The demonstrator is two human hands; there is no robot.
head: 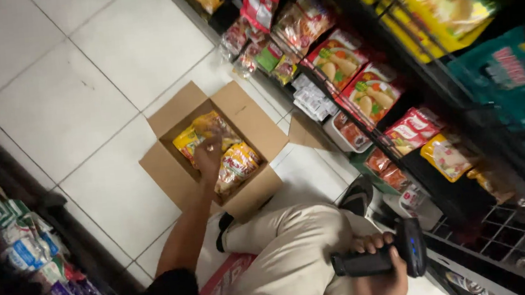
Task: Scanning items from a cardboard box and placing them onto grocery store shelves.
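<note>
My left hand (209,156) reaches into an open cardboard box (254,122) on the floor and rests on yellow snack packets (237,163) inside it. Whether the fingers grip a packet is unclear. My right hand (382,275) holds a black handheld scanner (402,252) by its grip, near my bent knee in beige trousers (295,251). The scanner's head points toward the shelves on the right.
White floor tiles (82,74) spread to the left. A dark shelf rack (464,169) on the right carries many red, yellow and green snack bags. Another shelf with packets (20,247) stands at lower left. A black shoe (357,197) sits beside the box.
</note>
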